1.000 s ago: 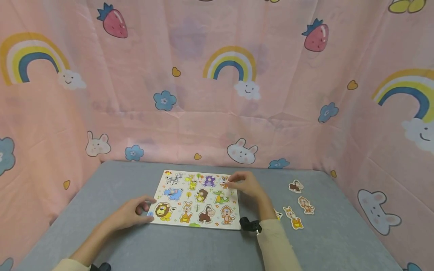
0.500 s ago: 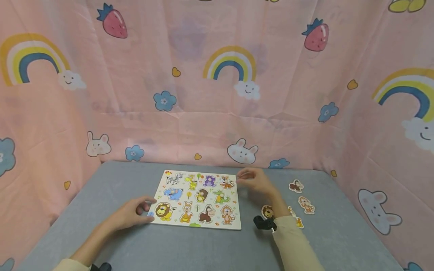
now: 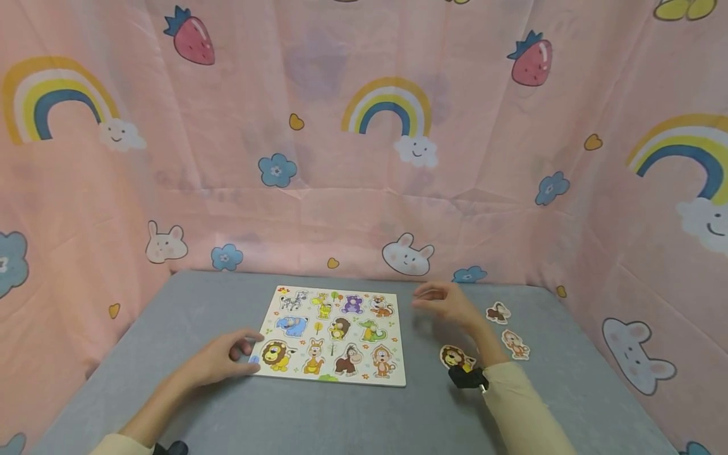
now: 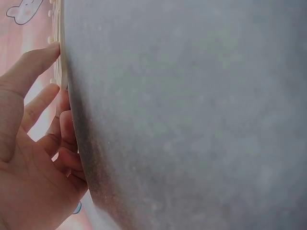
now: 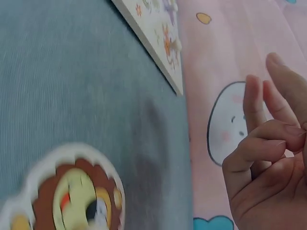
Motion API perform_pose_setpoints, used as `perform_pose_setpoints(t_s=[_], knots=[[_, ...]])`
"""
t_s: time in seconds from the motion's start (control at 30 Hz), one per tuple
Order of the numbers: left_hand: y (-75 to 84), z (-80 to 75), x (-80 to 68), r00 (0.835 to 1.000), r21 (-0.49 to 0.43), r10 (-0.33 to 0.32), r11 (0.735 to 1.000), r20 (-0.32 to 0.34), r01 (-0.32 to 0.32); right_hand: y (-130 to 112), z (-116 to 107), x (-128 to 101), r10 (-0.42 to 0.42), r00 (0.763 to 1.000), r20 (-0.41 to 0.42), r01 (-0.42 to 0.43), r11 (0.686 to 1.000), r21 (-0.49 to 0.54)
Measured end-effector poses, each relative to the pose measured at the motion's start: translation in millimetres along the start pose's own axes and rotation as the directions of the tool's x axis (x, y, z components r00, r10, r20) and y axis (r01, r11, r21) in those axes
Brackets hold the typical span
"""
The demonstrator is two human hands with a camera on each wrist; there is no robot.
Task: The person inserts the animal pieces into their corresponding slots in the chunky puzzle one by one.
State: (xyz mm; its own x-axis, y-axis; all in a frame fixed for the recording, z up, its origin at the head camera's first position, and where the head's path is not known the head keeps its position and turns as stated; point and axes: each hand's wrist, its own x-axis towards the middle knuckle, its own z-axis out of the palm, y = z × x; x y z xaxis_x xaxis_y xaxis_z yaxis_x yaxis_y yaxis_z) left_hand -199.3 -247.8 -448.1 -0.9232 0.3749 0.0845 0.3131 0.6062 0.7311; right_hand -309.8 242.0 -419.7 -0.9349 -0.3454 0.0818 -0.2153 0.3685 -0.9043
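Observation:
A white wooden animal puzzle board [image 3: 358, 375] lies on the grey tabletop, with several animal pictures across it. My left hand [image 3: 218, 359] holds its near left corner, thumb and fingertip at the edge; the left wrist view shows this thumb [image 4: 29, 67] at the thin rim. My right hand [image 3: 452, 306] hovers off the board's far right corner, fingers loosely bent and holding nothing. The tiger [image 3: 381, 306] sits at that corner of the board, its knob standing up in the right wrist view. A lion puzzle piece [image 3: 453, 356] lies below my right wrist, partly hidden by the wrist camera.
Further right on the table [image 3: 341, 420] lie a brown horse-like piece [image 3: 498, 312] and a monkey piece [image 3: 515, 345]. The right sleeve [image 3: 520, 404] crosses the table's near right part. A pink patterned curtain [image 3: 318, 221] stands around the back and sides.
My right hand has let go of the tiger piece and moved right, off the board. The lion piece has come into view and the sleeve now covers the kangaroo piece. My left hand stays put.

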Motion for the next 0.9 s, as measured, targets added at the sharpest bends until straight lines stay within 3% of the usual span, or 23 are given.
perform_pose_setpoints(t_s=[0.33, 0.9], knots=[[-1.5, -0.3, 0.6, 1.0, 0.004, -0.006, 1.0, 0.004, 0.006, 8.7, -33.7, -11.7, 0.027, 0.998, -0.049, -0.025, 0.999, 0.033], [-5.5, -0.8, 2.2, 1.0, 0.024, 0.005, 1.0, -0.002, -0.005, 24.9, -66.6, -47.3, 0.08, 0.99, -0.112, -0.09, 0.992, -0.089]])
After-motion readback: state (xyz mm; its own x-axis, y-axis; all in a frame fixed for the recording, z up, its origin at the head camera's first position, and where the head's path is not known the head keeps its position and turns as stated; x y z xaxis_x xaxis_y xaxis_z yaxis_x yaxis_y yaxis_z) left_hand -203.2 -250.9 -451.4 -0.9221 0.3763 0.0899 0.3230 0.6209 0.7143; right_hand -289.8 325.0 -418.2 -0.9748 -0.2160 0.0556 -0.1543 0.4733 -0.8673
